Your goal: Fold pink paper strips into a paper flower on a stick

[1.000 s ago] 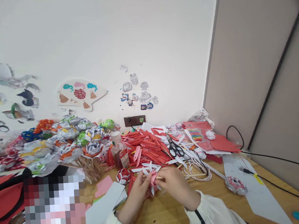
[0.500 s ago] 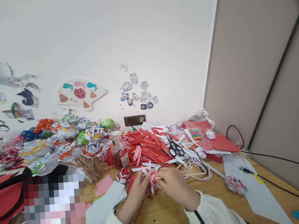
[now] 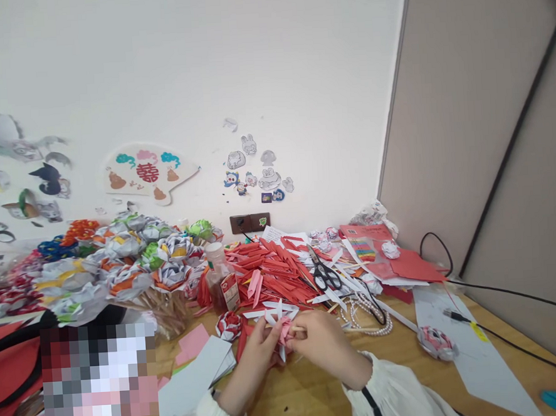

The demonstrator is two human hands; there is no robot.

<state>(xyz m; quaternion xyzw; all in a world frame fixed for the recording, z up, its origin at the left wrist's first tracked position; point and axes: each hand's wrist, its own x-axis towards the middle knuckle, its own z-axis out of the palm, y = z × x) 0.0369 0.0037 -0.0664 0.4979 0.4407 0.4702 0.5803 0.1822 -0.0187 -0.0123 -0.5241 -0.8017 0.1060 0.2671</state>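
Between my two hands is a pink and white folded-paper flower (image 3: 286, 334), its white points sticking up and down. My left hand (image 3: 258, 353) is closed on the flower's left side, thumb and fingers around it. A thin wooden stick (image 3: 297, 329) lies against the flower's right side, pinched by my right hand (image 3: 322, 338). What looks like its other end emerges past the knuckles. My fingertips hide part of where stick and paper meet. Just left of my left hand sits a red and white paper flower (image 3: 229, 326).
Behind my hands lies a heap of red folded paper strips (image 3: 272, 268), with black scissors (image 3: 326, 273) on its right. A glue bottle (image 3: 217, 277) stands at left. Several paper flowers on sticks (image 3: 134, 254), a pearl string (image 3: 384, 331) and a black cable (image 3: 512, 345) lie around.
My right hand has turned slightly and its fingers have shifted along the stick, closer to the flower. The stick's right end has dipped a little. My left hand stays almost still.
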